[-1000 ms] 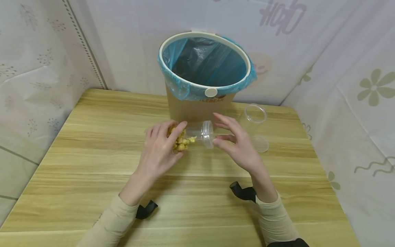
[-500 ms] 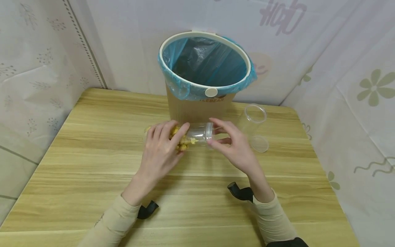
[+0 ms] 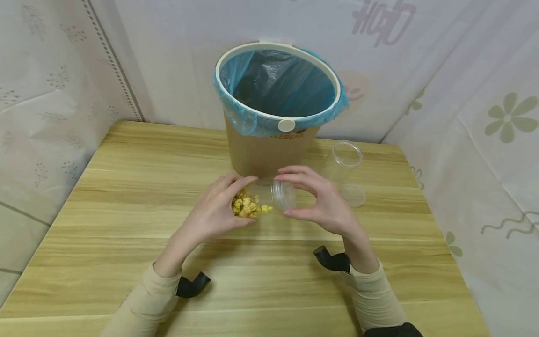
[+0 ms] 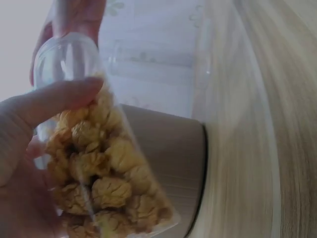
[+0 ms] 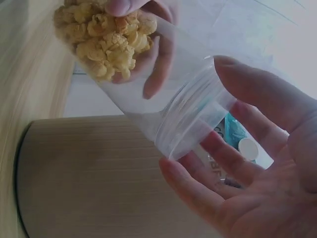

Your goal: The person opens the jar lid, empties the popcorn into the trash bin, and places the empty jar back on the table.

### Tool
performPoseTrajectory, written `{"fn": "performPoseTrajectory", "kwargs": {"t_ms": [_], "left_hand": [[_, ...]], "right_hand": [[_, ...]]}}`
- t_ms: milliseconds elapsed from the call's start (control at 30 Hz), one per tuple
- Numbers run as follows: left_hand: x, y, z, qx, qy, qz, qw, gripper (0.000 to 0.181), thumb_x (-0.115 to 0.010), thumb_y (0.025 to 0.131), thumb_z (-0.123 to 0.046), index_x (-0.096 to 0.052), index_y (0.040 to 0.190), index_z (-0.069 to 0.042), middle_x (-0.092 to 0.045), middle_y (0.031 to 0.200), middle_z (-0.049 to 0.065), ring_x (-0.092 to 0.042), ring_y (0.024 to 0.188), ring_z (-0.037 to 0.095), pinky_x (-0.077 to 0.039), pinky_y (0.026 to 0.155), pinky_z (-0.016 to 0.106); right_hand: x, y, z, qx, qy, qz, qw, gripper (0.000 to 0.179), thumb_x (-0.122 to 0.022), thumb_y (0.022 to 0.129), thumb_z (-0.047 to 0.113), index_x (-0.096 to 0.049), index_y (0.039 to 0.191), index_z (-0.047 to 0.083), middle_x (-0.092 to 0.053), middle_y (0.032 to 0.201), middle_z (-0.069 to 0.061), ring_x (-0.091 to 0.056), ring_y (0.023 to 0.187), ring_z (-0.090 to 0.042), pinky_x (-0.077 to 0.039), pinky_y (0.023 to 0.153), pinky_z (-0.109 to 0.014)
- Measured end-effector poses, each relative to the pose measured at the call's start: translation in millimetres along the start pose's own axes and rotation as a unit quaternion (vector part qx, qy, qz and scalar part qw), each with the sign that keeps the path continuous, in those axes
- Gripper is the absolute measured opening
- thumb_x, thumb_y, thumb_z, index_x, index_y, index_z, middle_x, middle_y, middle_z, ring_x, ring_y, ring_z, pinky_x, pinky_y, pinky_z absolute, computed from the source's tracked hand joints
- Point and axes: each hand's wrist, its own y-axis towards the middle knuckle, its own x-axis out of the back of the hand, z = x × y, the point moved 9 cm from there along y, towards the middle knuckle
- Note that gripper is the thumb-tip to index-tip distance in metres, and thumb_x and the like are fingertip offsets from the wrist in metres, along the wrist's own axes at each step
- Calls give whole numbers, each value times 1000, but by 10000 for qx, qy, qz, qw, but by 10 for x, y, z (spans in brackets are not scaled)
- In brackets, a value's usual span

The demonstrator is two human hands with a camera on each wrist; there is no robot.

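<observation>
My left hand (image 3: 214, 206) grips the closed end of a clear plastic jar (image 3: 263, 189) that is tipped on its side and partly filled with golden popcorn (image 3: 246, 205). In the left wrist view, the thumb lies across the clear wall over the popcorn (image 4: 99, 168). The jar's ridged mouth end (image 5: 185, 116) points right, toward my right hand (image 3: 322, 199). Thumb and fingertips of that hand pinch around this end from both sides, as the right wrist view shows. The popcorn stays toward the left end, with one piece trailing along the lower wall.
Behind the hands stands a tan bin (image 3: 269, 152) lined with a blue bag (image 3: 246, 119). To its right is a second clear jar (image 3: 347, 154), upright, with a clear disc (image 3: 353, 195) in front. The wooden table (image 3: 269, 290) meets patterned cloth walls (image 3: 168, 61).
Both hands have brought the jar slightly toward me and turned it, so its round mouth end shows more. The right hand has changed its hold on that end. Bin and second jar stay put.
</observation>
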Motion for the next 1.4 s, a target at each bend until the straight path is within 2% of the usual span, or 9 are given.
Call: {"fn": "performPoseTrajectory", "kwargs": {"t_ms": [100, 167, 333, 500, 733, 933, 1167, 1267, 1400], "left_hand": [[-55, -11, 65, 186, -288, 410, 9986, 92, -95, 69, -38, -52, 150, -24, -62, 125, 4, -62, 111, 25, -56, 89, 49], [-89, -18, 96, 223, -534, 664, 9961, 92, -94, 70, -38, -52, 150, -23, -64, 129, 5, -63, 117, 26, -56, 95, 53], [-133, -27, 158, 299, -1222, 1028, 9867, 91, -93, 73, -33, -50, 151, -15, -64, 136, 9, -62, 127, 28, -50, 108, 55], [-112, -31, 215, 509, -1385, 989, 9841, 91, -92, 74, -32, -48, 151, -14, -61, 140, 9, -59, 131, 28, -48, 110, 55], [-52, -33, 292, 742, -1462, 841, 9829, 93, -93, 74, -27, -45, 153, -13, -57, 143, 10, -55, 130, 30, -47, 110, 55], [14, -27, 325, 802, -1485, 665, 9834, 92, -93, 73, -22, -45, 151, -10, -56, 145, 11, -56, 129, 30, -47, 110, 55], [63, -25, 344, 989, -1664, 590, 9793, 96, -92, 73, -20, -40, 152, -7, -57, 143, 13, -56, 130, 31, -47, 111, 55], [75, -28, 348, 1022, -1669, 567, 9790, 97, -92, 73, -20, -39, 153, -7, -57, 143, 13, -56, 130, 31, -47, 111, 56], [84, -27, 352, 1036, -1689, 530, 9787, 98, -92, 73, -20, -38, 153, -7, -56, 144, 13, -56, 131, 31, -47, 111, 56]], "right_hand": [[-17, 1, 1, 87, -111, 174, 9997, 65, -89, 79, 11, -64, 138, 17, -57, 148, -1, -55, 136, -18, -55, 104, -50], [-22, -6, -6, 104, -87, 257, 9996, 64, -89, 79, 9, -65, 137, 16, -57, 148, -1, -55, 136, -18, -55, 103, -49], [33, -34, -66, -36, 413, 147, 9990, 67, -87, 77, -2, -62, 139, 9, -55, 149, -9, -52, 137, -16, -56, 103, -48], [118, -40, -154, -332, 683, -115, 9970, 70, -84, 80, -4, -57, 143, 8, -54, 148, -10, -54, 134, -19, -59, 100, -45], [136, -41, -345, -939, 441, 142, 9945, 69, -81, 86, 4, -52, 149, 8, -56, 150, -8, -54, 133, -28, -59, 97, -36], [128, -39, -609, -1519, 126, 382, 9876, 71, -81, 88, 14, -50, 152, 10, -53, 154, -10, -54, 134, -31, -57, 100, -49], [59, -44, -946, -1988, -194, 712, 9773, 72, -83, 87, 19, -51, 150, 4, -55, 152, -11, -55, 134, -35, -55, 103, -55], [14, -58, -1060, -2118, -222, 878, 9731, 72, -83, 87, 20, -51, 149, 3, -54, 153, -14, -54, 133, -36, -51, 105, -59], [-41, -66, -1162, -2158, -263, 1060, 9703, 72, -82, 87, 20, -51, 148, 0, -54, 152, -18, -55, 132, -39, -53, 102, -56]]}}
